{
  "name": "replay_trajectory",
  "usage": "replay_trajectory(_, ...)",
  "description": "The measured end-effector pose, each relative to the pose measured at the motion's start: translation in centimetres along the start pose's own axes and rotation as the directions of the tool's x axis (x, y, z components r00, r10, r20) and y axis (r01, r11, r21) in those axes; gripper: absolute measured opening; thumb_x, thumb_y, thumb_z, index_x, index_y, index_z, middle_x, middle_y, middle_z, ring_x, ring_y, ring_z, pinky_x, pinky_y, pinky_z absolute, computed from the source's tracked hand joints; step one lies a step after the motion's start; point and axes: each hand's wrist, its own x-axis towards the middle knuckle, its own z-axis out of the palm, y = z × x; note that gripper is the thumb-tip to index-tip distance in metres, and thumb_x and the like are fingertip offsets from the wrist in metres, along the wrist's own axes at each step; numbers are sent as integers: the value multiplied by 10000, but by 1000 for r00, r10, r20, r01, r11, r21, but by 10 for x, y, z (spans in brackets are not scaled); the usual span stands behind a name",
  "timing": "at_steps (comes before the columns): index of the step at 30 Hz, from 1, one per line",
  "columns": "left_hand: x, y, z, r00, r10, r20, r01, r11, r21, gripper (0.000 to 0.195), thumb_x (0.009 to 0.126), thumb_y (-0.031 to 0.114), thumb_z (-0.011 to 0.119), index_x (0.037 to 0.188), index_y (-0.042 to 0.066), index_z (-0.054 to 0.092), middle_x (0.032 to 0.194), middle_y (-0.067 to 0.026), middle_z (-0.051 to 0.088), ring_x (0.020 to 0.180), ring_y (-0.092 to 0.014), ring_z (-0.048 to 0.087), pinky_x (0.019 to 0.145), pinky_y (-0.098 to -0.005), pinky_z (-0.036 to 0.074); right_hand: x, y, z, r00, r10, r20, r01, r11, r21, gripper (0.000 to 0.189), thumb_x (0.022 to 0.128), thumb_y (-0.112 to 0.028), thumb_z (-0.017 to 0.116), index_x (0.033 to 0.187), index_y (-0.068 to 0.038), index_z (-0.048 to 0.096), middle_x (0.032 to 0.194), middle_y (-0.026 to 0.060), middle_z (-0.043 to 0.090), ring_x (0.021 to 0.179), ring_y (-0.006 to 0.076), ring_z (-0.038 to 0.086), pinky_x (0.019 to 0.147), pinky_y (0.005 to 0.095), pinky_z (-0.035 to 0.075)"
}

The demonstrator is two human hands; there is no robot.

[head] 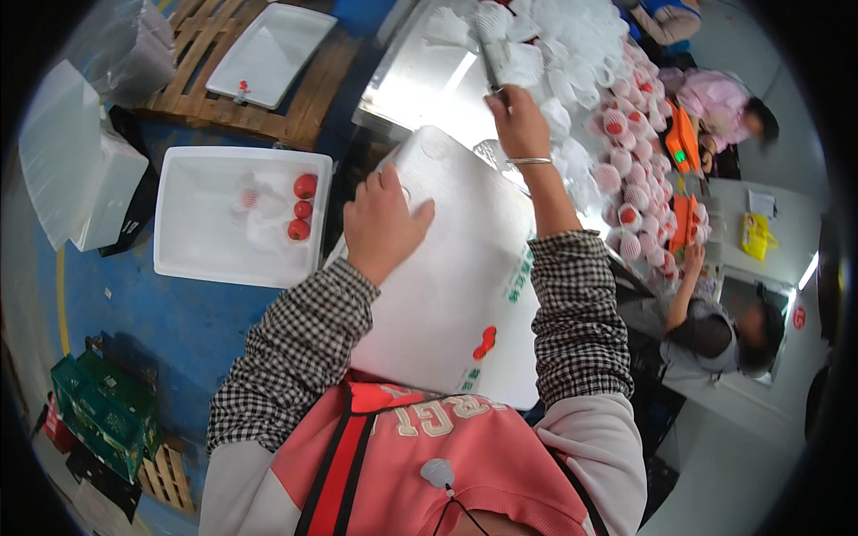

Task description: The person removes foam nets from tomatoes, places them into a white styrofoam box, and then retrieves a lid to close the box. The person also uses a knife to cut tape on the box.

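My left hand (pixel 387 221) lies with spread fingers on the lid of a white foam box (pixel 442 281) that bears green writing and a red print. With my right hand (pixel 523 120) I grip a long dark tool (pixel 488 60), perhaps a knife, by its end; it points away over the lit metal table (pixel 429 87). White foam net sleeves (pixel 523 63) lie around its far end. Left of the closed box, an open white foam box (pixel 234 268) holds several red round fruits, like tomatoes (pixel 299 230), and a netted piece.
Netted fruits (pixel 630 181) are heaped at the right, beside orange devices (pixel 682 137). Two people (pixel 717 100) work across the table; part of another shows at the top. A white foam lid (pixel 271 53) rests on a wooden pallet (pixel 322 100). Green crates (pixel 100 409) stand lower left.
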Motion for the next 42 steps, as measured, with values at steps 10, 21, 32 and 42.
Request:
replay_trajectory(10,-2,-12,1,999,-23,41,25,998,-61,606,819,442,633,1180,-30,513,1116,-209,598,1011,-324,606,855,-427,488,-280,-31,-155,925,378,-46,-356,902,246,248,926,-243,539,1026,-18,571,817,136,609,725,287,605,652,349,474)
replay_trajectory(21,-291,-49,62,808,345,478,130,686,-716,172,916,140,555,1017,16,617,852,-78,673,762,-144,645,615,-257,510,-652,-141,-153,716,694,80,-695,695,183,234,864,-256,605,1022,-84,623,923,117,621,828,303,608,705,383,483)
replay_trajectory(32,-282,-103,153,843,17,537,136,960,-243,574,831,103,579,1373,36,401,973,-64,626,795,-177,585,634,-364,490,-721,-204,-116,765,640,63,-642,754,137,247,827,-279,630,1008,-112,611,910,99,612,849,306,602,705,398,484)
replay_trajectory(42,-268,-136,212,565,473,676,-788,552,272,304,898,235,501,1120,59,613,1069,-260,615,965,-385,611,820,-502,489,-761,-245,-81,750,641,163,-647,762,-16,311,821,-369,593,870,-69,656,879,150,636,812,330,622,729,439,503)
